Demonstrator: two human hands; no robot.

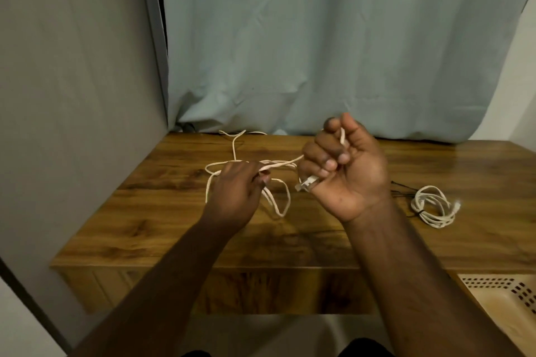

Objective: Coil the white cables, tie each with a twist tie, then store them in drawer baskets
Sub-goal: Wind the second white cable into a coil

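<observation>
Head view: a person works a loose white cable over a wooden desk (290,240) set against a pale curtain (348,38).
Right hand: the right hand (345,171) is raised above the middle of the desk, palm toward the camera, fingers curled round one end of the loose cable (278,182); the strand rises past the thumb and the white plug (306,182) sticks out below the little finger.
Left hand: the left hand (235,191) is lower and to the left, back of the hand up, fingertips pinching the same cable where it runs across from the right fist.
Loose cable: from the left hand it falls in slack loops onto the desk, one loop hanging toward the front edge, another trailing to the back edge near the curtain's hem.
Coiled cable: a second white cable (433,206) lies wound in a tidy bundle toward the desk's right edge, well apart from both hands, bound at its left side by a dark twist tie (419,212), a connector showing at its right.
Dark wire: a thin black wire (401,185) lies on the desk just beside the bundle, running under the right wrist.
Basket: a beige perforated basket (504,287) shows below the desk's front right corner.
Left side: a grey panel (72,95) flanks the desk's left edge.
</observation>
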